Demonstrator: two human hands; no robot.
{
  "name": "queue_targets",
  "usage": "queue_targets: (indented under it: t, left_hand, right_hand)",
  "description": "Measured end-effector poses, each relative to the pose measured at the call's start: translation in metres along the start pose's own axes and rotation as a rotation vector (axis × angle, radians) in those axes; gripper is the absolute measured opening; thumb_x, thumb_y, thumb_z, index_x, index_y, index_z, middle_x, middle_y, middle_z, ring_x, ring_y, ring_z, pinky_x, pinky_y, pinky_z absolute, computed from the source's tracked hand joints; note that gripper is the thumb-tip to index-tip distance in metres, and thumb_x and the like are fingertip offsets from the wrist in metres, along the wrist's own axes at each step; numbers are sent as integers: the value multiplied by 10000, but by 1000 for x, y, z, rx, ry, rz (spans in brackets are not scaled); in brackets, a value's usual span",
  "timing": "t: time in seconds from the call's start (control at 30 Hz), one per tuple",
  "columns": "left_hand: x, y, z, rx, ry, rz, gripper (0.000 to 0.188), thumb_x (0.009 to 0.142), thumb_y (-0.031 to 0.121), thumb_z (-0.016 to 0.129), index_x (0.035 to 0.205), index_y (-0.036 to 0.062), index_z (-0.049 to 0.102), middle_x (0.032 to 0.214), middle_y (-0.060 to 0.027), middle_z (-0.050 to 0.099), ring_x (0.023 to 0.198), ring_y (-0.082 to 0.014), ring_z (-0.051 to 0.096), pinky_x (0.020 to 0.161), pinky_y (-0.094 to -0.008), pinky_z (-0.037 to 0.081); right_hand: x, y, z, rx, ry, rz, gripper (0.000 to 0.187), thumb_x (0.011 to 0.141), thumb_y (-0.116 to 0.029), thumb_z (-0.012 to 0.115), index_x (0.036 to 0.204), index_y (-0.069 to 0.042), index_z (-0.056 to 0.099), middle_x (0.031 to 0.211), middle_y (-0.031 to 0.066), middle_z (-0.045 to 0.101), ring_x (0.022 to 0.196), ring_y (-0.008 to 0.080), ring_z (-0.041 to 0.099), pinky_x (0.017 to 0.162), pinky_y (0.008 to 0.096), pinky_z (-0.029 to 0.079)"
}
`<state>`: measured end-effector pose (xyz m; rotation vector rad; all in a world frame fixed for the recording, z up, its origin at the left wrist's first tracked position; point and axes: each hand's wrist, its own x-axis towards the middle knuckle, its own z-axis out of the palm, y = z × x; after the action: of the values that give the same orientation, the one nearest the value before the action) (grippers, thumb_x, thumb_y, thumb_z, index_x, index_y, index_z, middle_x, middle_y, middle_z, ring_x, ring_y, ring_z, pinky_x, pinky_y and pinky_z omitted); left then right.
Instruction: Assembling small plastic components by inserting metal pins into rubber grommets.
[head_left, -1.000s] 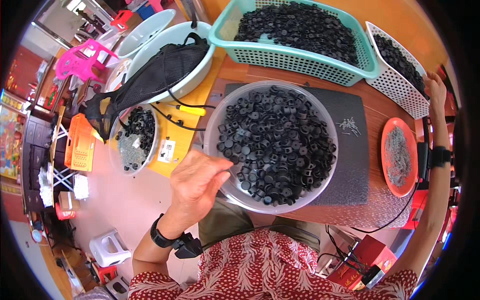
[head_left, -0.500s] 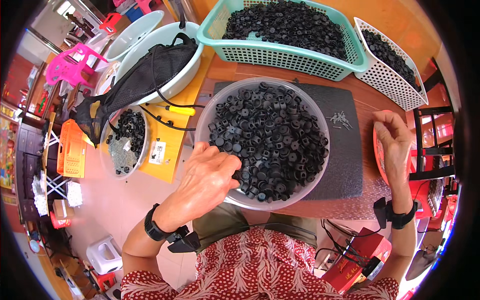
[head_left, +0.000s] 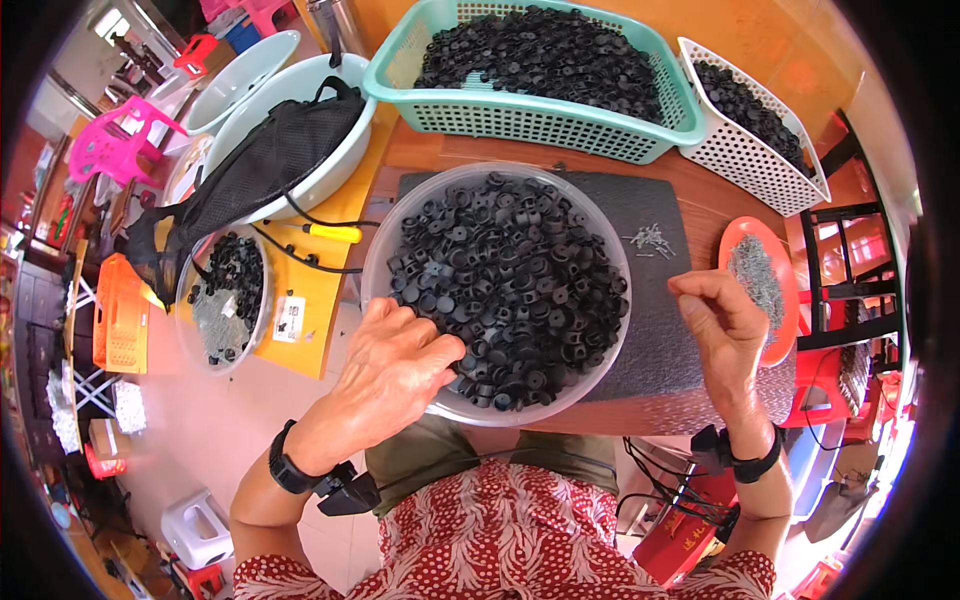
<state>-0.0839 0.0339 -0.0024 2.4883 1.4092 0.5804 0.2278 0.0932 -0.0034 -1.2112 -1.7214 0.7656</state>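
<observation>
A round, clear plastic tub point(head_left: 374, 232) full of small black round plastic parts point(head_left: 510, 270) stands in front of me. My left hand point(head_left: 405, 350) is over the tub's near left side, its fingers curled down at the parts. Anything in those fingers is hidden. Over the right edge of the dark mat point(head_left: 650, 330), my right hand point(head_left: 722, 330) has thumb and forefinger pinched; I cannot make out what they hold. Beside it sits an orange-red plate point(head_left: 730, 240) of small metal pins or screws point(head_left: 757, 280). A few more metal pieces point(head_left: 652, 241) lie loose on the mat.
At the back stand a mint-green basket point(head_left: 530, 122) and a white basket point(head_left: 750, 150), both filled with black parts. On the left are a pale basin point(head_left: 355, 165) with a black mesh bag point(head_left: 290, 150), a yellow-handled tool point(head_left: 333, 233) and a clear bowl point(head_left: 262, 320) of mixed parts.
My right hand has moved left and down, away from the orange-red plate toward the mat, uncovering the metal pieces. The left hand stays at the tub. The whole view has shifted slightly.
</observation>
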Motion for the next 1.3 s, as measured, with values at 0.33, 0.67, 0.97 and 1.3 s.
queue_targets:
  t: [0.33,0.67,0.97,1.3]
  left_hand:
    - [1,7,-1,10,36,-108,197,609,38,720,728,43,562,678,-91,521,684,-292,502,689,-392,379]
    - [-1,24,-3,-1265,323,-613,219,721,9,724,883,-40,585,814,-104,644,731,-158,620,709,-270,496]
    - [8,34,12,-1536,354,-563,243,718,-6,693,947,-62,638,855,-165,647,696,-187,616,667,-272,496]
    - [4,34,17,-1858,344,-563,220,789,40,664,989,-36,610,911,-185,648,678,-190,588,643,-287,482]
  right_hand:
    - [18,36,-18,-216,62,6,129,739,18,649,862,-18,639,783,105,611,734,230,585,659,328,458]
    - [43,55,2,-566,-28,-300,161,696,-16,680,851,-40,641,738,115,555,748,307,543,632,389,444]
    - [55,62,15,-649,-164,-422,75,714,-13,641,751,-33,578,735,117,532,724,310,523,632,408,446]
    - [15,-34,18,-146,-206,-52,80,724,17,615,785,-16,574,719,114,560,641,277,554,575,349,459]
